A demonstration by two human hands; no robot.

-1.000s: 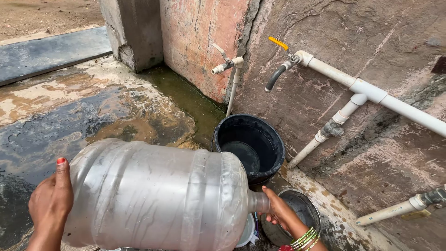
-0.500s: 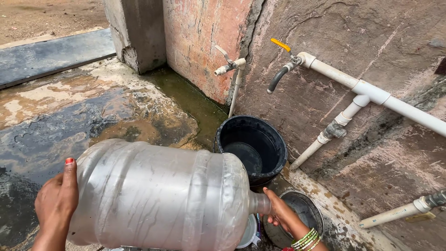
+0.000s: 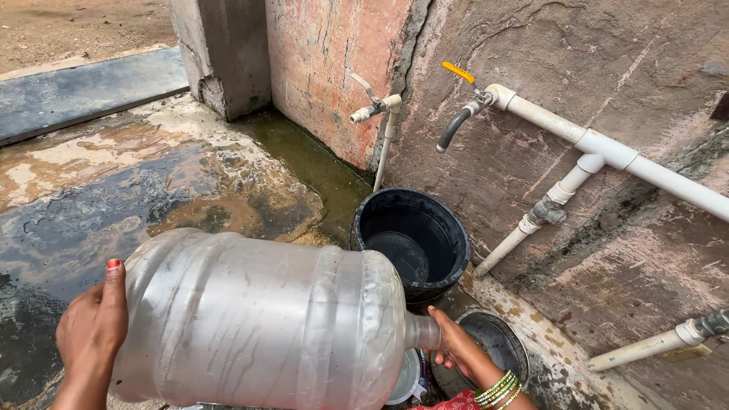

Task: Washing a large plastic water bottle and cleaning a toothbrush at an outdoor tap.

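A large clear plastic water jug (image 3: 262, 319) lies on its side, held between 2 hands. The left hand (image 3: 93, 328) presses its base, fingers together, thumb up. The right hand (image 3: 454, 343) touches the neck, fingers curled around it. Beyond the neck: a black bucket (image 3: 414, 239) under a yellow-handled tap (image 3: 465, 106), and a round metal pot (image 3: 497, 345).

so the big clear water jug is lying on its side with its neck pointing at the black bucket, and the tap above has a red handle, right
Not quite: the head view shows the tap has a yellow handle, not red. The rest holds: the big clear water jug lies on its side between the left hand and right hand, neck toward the black bucket.
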